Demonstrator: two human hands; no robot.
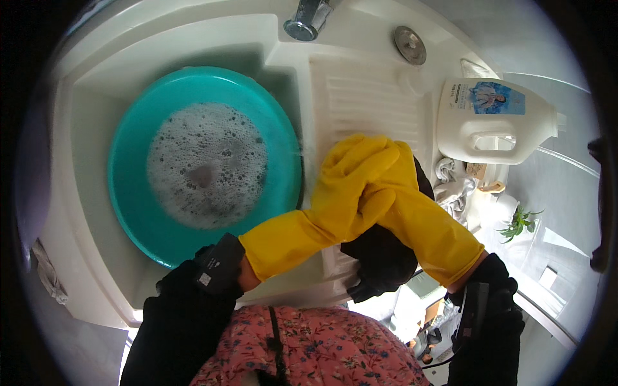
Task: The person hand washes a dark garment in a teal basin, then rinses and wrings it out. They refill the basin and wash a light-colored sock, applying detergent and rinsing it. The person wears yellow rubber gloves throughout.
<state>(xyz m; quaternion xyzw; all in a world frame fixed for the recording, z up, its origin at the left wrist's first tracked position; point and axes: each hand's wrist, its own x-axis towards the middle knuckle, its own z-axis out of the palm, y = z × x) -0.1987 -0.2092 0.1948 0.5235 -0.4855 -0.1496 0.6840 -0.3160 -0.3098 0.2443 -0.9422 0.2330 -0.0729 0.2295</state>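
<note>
Both my hands wear long yellow rubber gloves. My left hand lies over my right hand on the ribbed washboard of a white laundry sink. Beneath the gloves is a black cloth, part of it draping toward the sink's front edge. The overlapping gloves hide most of the fingers, so any grip on the cloth cannot be made out. A turquoise plastic basin stands in the sink bowl to the left, holding water covered with white suds.
A chrome faucet projects over the sink's back edge. A round metal drain cover lies at the upper right. Farther right are a large white detergent jug, a crumpled pale cloth and a potted green plant.
</note>
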